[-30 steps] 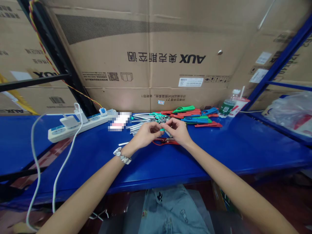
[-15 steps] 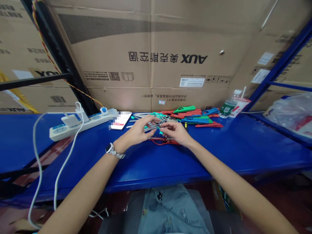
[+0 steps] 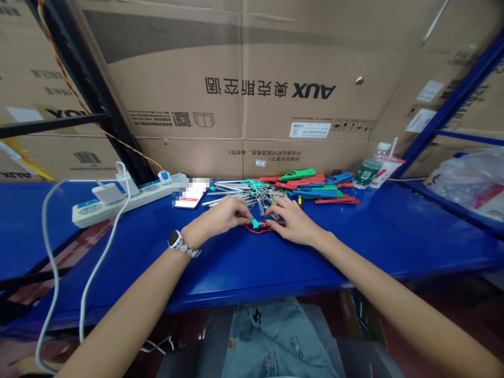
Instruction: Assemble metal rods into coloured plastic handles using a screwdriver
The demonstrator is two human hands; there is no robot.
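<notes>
A red half-casing of a long-nosed lighter (image 3: 255, 230) lies on the blue table, partly covered by my fingers. A teal plastic part (image 3: 256, 224) sits at the casing, its left end pinched between the thumb and forefinger of my left hand (image 3: 225, 216). My right hand (image 3: 298, 223) reaches over the casing's right side, thumb and forefinger apart, fingertips close to the teal part. Behind both hands is a pile of metal lighter tubes (image 3: 232, 187) with teal pieces, thin wires and small clear parts.
Red, green and blue lighter casings (image 3: 315, 184) are stacked at the back right, near a plastic bottle (image 3: 368, 170) and a cup with a straw (image 3: 388, 172). At the left are a phone (image 3: 192, 193) and a power strip (image 3: 90, 212). Cardboard (image 3: 244, 52) stands behind.
Both hands have come down toward the table and slightly apart. The tube and teal part they held up between them are now lowered to the red casing, and the right fingers have spread.
</notes>
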